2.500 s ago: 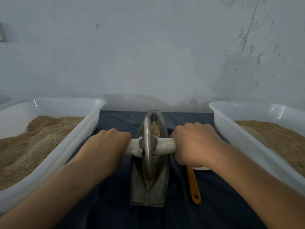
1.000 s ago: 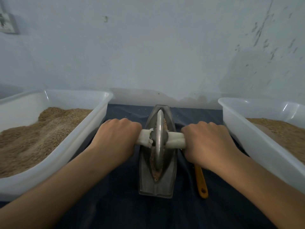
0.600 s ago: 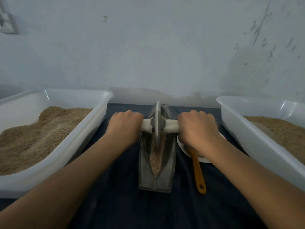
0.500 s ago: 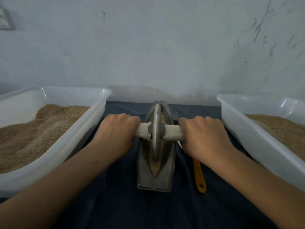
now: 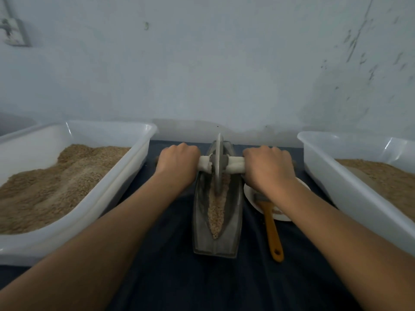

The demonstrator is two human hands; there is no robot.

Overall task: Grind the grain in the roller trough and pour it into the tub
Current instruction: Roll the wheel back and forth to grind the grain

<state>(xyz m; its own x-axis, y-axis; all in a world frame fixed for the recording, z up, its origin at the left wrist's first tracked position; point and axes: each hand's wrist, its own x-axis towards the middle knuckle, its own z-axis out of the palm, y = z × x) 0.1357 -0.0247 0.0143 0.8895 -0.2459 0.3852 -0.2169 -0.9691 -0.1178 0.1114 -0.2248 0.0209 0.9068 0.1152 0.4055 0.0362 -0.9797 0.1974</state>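
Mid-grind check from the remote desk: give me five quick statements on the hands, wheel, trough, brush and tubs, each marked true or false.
1. Both hands grip the wheel's axle, left hand and right hand. True.
2. The wheel sits at the near end of the trough. False: it is at the far end, and grain lies bare in the near part.
3. The brush lies left of the trough. False: it lies on the right, its head on a white plate.
4. Both tubs, left tub and right tub, hold brown grain. True.
5. The trough is lifted off the cloth. False: it rests on it.
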